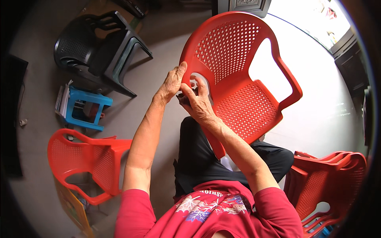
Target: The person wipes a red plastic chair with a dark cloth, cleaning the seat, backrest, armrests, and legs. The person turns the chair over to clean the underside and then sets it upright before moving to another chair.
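Note:
A red plastic armchair (234, 51) with a perforated back and seat is tilted in front of me, close to my knees. My left hand (174, 82) is closed on the left edge of its frame, where the back runs into the armrest, with the thumb on the outer side. Right beside it, my right hand (200, 104) reaches over the same armrest, fingers bent at the opening below the back. A dark crumpled piece, perhaps a cloth (183, 99), shows between its thumb and fingers; most of it is hidden.
Another red chair (105, 166) stands at the left, with a blue stool (85, 109) beyond it. Dark stacked chairs (101, 51) are at the far left. A stack of red chairs (329, 182) sits at the right. Dark furniture (353, 65) lines the right side near a bright doorway (313, 20).

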Action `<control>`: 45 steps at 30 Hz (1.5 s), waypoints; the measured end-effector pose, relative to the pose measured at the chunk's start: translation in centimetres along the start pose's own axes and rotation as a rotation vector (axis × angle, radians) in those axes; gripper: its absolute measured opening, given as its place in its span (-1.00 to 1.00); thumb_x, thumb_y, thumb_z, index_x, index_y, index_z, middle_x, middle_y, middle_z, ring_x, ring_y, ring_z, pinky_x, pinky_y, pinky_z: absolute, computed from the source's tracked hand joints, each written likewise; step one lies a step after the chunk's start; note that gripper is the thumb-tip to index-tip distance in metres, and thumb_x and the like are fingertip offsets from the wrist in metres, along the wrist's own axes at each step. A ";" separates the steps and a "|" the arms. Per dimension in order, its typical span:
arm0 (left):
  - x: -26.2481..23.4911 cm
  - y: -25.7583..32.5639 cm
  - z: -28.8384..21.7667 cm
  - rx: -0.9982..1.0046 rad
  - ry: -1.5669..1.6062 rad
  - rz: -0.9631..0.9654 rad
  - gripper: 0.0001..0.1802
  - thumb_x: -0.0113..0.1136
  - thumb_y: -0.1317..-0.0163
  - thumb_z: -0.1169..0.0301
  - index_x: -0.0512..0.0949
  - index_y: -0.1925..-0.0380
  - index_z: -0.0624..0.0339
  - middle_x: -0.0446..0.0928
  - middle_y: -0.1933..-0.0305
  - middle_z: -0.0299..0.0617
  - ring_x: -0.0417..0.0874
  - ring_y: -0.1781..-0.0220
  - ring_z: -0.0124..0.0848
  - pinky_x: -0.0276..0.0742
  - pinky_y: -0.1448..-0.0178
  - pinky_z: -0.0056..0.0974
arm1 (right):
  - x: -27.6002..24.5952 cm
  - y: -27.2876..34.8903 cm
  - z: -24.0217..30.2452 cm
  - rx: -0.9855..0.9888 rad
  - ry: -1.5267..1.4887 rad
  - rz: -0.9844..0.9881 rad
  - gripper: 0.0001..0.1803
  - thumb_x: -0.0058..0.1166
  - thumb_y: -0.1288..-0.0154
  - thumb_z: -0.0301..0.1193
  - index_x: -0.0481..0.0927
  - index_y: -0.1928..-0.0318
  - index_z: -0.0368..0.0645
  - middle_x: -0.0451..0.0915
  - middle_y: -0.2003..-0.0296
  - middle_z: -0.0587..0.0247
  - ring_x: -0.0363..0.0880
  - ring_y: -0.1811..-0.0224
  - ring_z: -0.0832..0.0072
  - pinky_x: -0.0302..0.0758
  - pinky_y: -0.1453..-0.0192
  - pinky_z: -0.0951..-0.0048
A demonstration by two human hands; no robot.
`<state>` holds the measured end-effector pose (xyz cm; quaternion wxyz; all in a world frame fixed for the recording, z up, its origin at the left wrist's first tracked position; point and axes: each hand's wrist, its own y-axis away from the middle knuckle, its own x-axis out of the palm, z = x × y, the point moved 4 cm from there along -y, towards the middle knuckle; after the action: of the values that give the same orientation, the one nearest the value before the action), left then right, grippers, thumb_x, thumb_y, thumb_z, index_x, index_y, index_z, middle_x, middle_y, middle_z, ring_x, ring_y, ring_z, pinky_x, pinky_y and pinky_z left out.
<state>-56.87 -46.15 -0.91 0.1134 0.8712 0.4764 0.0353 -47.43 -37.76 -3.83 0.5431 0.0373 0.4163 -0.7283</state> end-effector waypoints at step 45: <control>3.7 1.7 3.3 0.222 0.166 -0.710 -0.60 -0.10 -0.42 0.07 0.32 0.44 0.17 0.44 0.55 -0.30 0.43 0.59 -0.54 0.43 0.43 -0.40 | -4.4 -16.1 -2.7 -0.286 0.374 -0.305 -0.55 0.20 0.03 -0.30 0.46 0.05 0.05 0.45 -0.03 0.34 0.30 -0.25 0.38 0.04 -0.18 0.25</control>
<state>-52.92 -44.48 -3.92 -0.0157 0.6530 0.7571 0.0125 -59.95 -31.69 5.77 0.3409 0.0309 0.6084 -0.7160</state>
